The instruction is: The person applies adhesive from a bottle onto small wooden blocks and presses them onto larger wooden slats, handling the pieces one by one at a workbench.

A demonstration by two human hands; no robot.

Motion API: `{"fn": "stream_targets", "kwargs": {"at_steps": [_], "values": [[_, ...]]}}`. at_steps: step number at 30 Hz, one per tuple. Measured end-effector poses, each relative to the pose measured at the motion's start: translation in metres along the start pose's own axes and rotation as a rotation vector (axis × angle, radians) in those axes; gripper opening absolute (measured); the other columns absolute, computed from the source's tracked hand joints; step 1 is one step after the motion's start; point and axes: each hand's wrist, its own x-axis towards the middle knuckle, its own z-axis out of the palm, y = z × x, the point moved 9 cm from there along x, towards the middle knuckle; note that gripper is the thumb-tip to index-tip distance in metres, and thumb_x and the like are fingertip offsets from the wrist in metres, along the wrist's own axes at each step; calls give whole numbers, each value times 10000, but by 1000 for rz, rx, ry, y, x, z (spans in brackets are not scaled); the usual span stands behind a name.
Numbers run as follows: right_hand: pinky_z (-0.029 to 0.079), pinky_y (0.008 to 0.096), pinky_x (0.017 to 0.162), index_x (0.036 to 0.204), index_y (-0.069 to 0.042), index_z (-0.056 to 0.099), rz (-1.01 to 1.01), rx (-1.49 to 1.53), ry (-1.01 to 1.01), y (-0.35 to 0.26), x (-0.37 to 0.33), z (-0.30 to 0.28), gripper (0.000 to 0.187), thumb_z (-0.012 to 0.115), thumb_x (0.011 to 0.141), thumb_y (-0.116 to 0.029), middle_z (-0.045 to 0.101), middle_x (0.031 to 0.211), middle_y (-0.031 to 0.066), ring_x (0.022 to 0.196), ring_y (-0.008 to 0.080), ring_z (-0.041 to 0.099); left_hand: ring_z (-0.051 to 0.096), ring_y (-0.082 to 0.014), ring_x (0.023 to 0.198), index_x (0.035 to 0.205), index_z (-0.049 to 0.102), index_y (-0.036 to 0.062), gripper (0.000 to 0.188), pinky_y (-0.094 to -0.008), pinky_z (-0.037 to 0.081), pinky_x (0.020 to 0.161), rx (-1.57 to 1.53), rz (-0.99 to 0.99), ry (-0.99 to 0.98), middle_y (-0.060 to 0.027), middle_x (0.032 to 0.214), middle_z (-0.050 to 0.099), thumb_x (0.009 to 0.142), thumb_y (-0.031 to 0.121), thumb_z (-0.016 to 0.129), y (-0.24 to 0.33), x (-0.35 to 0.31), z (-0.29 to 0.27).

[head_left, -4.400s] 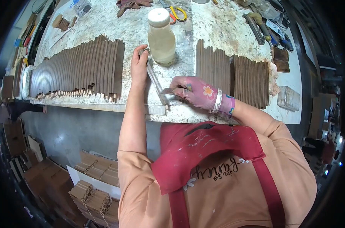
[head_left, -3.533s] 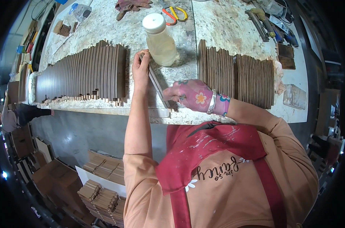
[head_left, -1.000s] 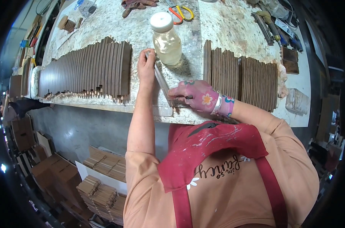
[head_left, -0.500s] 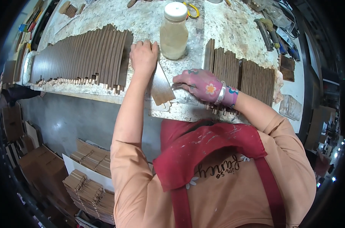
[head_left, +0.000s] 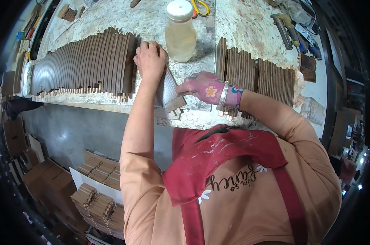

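Observation:
My bare left hand [head_left: 150,61] is closed around the far end of a narrow brown wooden board [head_left: 168,87]. The board slants toward me on the bench, and pale dowel pegs [head_left: 177,111] stick out of its near end. My right hand [head_left: 204,87], in a pink flowered glove, has its fingers drawn together, with the tips at the board's right edge. Whatever those fingers may hold is hidden. On the left stands a long row of similar boards [head_left: 87,61] packed on edge, pegs facing me. Another row of dark boards [head_left: 239,71] is on the right, beside my gloved wrist.
A capped jar of cloudy liquid [head_left: 181,38] stands just beyond my hands, with yellow-handled scissors or pliers [head_left: 202,8] behind it. Hand tools [head_left: 285,30] lie at the far right of the stained bench [head_left: 254,28]. Bundled wood pieces [head_left: 97,206] are stacked low on the left.
My gloved right hand has moved left to meet the board's edge. The board has tipped, so its near end face and pegs show more. My left hand keeps its hold. The whole view has shifted slightly.

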Motion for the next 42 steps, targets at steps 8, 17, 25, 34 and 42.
{"fn": "stream_targets", "kwargs": {"at_steps": [8,17,25,34,42], "values": [[497,439,736,998,-162,704,-146,140,112,-6,-5,-9,142,626,883,-191,691,916,119,857,336,656,526,-311,1060,969,664,83,191,-480,411,902,-28,0,-32,-102,1060,578,862,235,625,3,0,-3],[491,441,795,1172,-151,650,-123,149,19,-9,11,-4,414,580,783,-28,667,1046,140,938,351,644,536,-324,1051,950,686,69,215,-479,411,918,-102,-31,-61,-111,1061,599,867,259,629,-4,1,-1],[494,413,898,1197,-142,659,-148,273,-34,2,12,3,514,579,714,15,684,1122,116,1040,332,638,534,-328,1020,892,676,61,204,-484,406,894,-112,-27,-48,-119,1030,601,867,255,619,-2,2,-2],[499,410,802,1066,-135,700,-134,184,27,-7,11,-3,216,604,873,-127,694,966,121,927,326,652,537,-330,1021,891,675,60,201,-489,400,887,-140,-12,-36,-125,1022,605,869,249,611,-3,1,-3],[505,375,818,1091,-83,692,-43,407,154,-2,4,-20,231,612,924,-220,697,987,126,928,273,663,540,-333,1024,907,679,60,224,-488,400,890,-135,-14,-57,-130,1028,605,883,275,624,-1,2,0]]}}
